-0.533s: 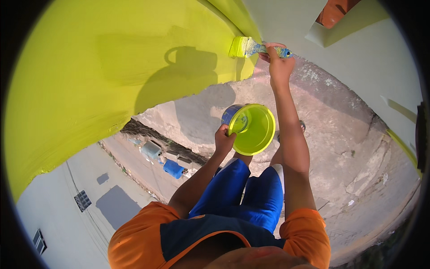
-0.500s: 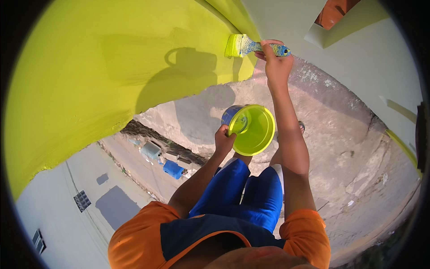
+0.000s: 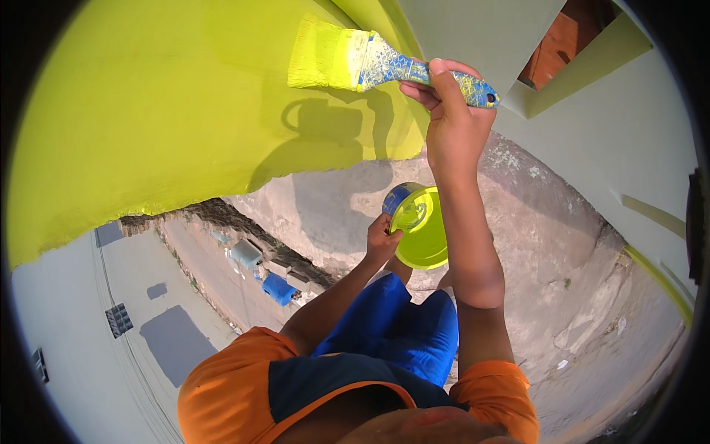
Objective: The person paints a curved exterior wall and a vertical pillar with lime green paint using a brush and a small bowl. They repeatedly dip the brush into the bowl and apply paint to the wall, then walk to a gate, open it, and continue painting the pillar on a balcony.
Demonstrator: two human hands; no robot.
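a: while the right hand (image 3: 451,122) closes its fingers round the handle, where is the paintbrush (image 3: 370,63)?

b: bristles flat against the yellow-green wall (image 3: 148,111). light, stiff handle, soft wet bristles, likely slippery.

a: left hand (image 3: 381,240)?

b: curled on the paint bucket (image 3: 421,226) rim, below.

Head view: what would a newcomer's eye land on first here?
The bright yellow-green painted wall fills the upper left, with bare grey concrete below its ragged edge. At the top, the right hand holds a paint-loaded flat brush with a blue-and-yellow handle, its bristles against the wall. Lower, in the centre, the left hand grips a small paint pot full of the same colour.
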